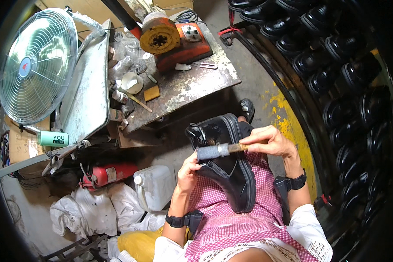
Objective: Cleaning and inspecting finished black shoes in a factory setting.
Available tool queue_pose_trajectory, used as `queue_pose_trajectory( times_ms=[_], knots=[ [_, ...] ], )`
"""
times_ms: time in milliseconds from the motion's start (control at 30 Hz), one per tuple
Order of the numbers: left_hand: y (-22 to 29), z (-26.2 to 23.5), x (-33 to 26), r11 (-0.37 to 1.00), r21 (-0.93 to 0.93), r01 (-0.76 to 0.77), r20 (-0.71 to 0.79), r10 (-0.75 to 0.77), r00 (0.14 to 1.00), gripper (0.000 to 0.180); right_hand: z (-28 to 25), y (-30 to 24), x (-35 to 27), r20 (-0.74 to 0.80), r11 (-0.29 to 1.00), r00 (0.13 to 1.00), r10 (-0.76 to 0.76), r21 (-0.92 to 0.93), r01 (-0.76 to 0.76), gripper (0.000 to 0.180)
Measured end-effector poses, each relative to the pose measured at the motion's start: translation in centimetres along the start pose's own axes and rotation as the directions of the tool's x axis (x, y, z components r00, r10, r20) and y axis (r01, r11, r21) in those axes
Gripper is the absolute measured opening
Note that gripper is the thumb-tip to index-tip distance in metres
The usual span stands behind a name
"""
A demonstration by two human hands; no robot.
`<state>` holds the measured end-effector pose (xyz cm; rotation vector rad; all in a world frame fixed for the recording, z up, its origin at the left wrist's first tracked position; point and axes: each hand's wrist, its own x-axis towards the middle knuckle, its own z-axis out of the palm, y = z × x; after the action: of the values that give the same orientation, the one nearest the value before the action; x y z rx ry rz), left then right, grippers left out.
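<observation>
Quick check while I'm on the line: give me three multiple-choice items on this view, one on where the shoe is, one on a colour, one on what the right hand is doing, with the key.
1. Where is the black shoe?
A. on the metal workbench
B. on the person's lap, steadied by the left hand
C. on the floor by the fan

2. What colour is the fire extinguisher on the floor?
A. red
B. blue
C. green

3. What is the state of the right hand?
A. open and empty
B. flat on the workbench
C. shut on a stick tool

Key:
1 B: the shoe lies on the pink checked apron, and the left hand grips its side.
2 A: its body is red, beside the white jerrycan.
3 C: the fingers pinch the wooden end of the stick tool, whose grey wrapped end lies across the shoe.
</observation>
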<state>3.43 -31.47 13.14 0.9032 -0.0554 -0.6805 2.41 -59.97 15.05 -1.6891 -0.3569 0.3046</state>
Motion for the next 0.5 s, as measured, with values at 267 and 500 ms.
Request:
queue_pose_trajectory(
  times_ms=[267, 500],
  knots=[
    [-0.8, -1.8, -0.7, 0.999, -0.050, -0.009, -0.160, 0.001, 0.987, 0.056, -0.2, 0.6, -0.4, -0.220, 0.996, 0.972, 0.077, 0.062, -0.065, 0.027],
    [-0.7, -0.7, -0.8, 1.000, 0.029, 0.012, -0.262, -0.004, 0.965, 0.048, 0.6, 0.9, -0.3, -0.362, 0.993, 0.928, 0.084, 0.106, -0.049, 0.023]
  ],
)
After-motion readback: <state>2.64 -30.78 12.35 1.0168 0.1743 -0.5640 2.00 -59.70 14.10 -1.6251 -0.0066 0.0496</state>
